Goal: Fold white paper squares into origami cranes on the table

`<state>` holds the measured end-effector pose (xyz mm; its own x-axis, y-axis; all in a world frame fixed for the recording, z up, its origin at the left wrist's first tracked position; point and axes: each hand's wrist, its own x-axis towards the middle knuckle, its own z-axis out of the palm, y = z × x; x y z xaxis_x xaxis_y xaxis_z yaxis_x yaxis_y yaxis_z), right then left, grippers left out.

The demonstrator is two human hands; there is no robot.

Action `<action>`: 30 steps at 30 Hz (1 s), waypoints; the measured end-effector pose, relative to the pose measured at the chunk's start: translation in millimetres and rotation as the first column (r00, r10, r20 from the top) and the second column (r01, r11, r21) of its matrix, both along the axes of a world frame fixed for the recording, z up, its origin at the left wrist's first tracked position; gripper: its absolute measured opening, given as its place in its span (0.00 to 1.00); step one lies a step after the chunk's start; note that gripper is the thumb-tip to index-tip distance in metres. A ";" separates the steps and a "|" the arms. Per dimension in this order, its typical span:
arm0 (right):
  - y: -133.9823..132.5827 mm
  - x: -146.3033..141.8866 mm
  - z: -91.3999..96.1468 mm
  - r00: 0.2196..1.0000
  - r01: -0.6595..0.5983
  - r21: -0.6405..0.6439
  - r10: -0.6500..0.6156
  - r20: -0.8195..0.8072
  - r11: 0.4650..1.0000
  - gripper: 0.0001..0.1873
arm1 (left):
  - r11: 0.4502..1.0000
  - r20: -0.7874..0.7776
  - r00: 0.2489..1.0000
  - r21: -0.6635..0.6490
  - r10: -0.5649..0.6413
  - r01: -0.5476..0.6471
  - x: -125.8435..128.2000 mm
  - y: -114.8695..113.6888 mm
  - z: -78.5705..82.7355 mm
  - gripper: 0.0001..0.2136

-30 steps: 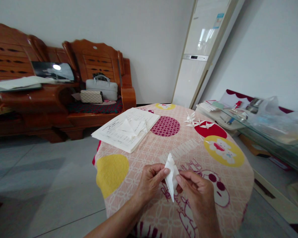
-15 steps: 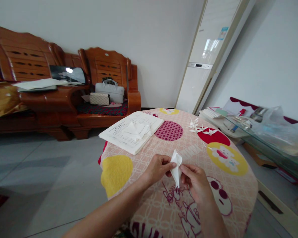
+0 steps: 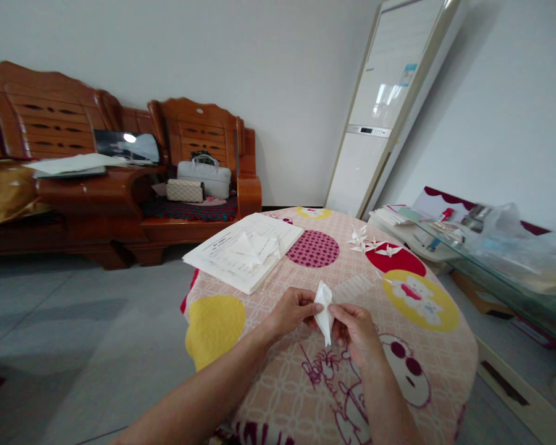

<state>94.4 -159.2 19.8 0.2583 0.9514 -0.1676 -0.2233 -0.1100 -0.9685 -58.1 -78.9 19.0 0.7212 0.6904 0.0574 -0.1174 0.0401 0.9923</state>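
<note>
A small white folded paper (image 3: 324,314), a long diamond with a pointed lower end, is held upright above the table between both hands. My left hand (image 3: 297,309) pinches its left edge, thumb on the near face. From the right side, my right hand (image 3: 354,326) grips it with thumb and forefinger; its other fingers curl beneath. Several finished white paper cranes (image 3: 373,244) lie on the table's far right. Loose white paper squares (image 3: 254,248) rest on a stack of printed sheets (image 3: 222,256) at the far left of the table.
A round table with a patterned pink cloth (image 3: 278,377) spreads under my hands. A strip of paper (image 3: 353,287) lies just beyond them. To the right stands a glass shelf (image 3: 505,290) with a plastic bag (image 3: 514,241). Wooden chairs (image 3: 194,133) line the wall.
The view has tilted up and shifted slightly right. The two hands keep their pinch on the folded paper, and my right fingertips sit a little further over its face.
</note>
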 end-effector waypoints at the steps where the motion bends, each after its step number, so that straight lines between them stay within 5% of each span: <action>1: -0.1 -0.5 -0.3 1.000 0.008 -0.003 -0.008 0.013 1.000 0.18 | 1.000 0.000 1.000 -0.010 -0.007 0.007 -0.8 0.4 -0.6 0.20; 9: -2.4 -6.4 2.6 0.990 0.030 0.057 -0.038 0.137 0.998 0.17 | 0.993 0.029 0.998 -0.100 -0.056 0.059 -7.3 -1.8 1.8 0.18; 21: -9.2 -10.3 2.1 0.990 -0.018 0.099 0.004 0.143 0.995 0.16 | 0.974 -0.007 0.994 0.203 0.107 -0.103 -5.8 -7.5 4.1 0.14; 30: -7.1 -9.6 -1.7 0.955 -0.055 0.098 0.023 0.296 0.994 0.17 | 0.876 -0.058 0.955 0.419 0.290 -0.240 -3.3 -14.9 7.7 0.03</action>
<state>84.8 -166.3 18.1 0.2437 0.9698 0.0105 0.0755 -0.0082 -0.9971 -61.4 -93.8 26.7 0.5332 0.7913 0.2993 0.0487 -0.3819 0.9229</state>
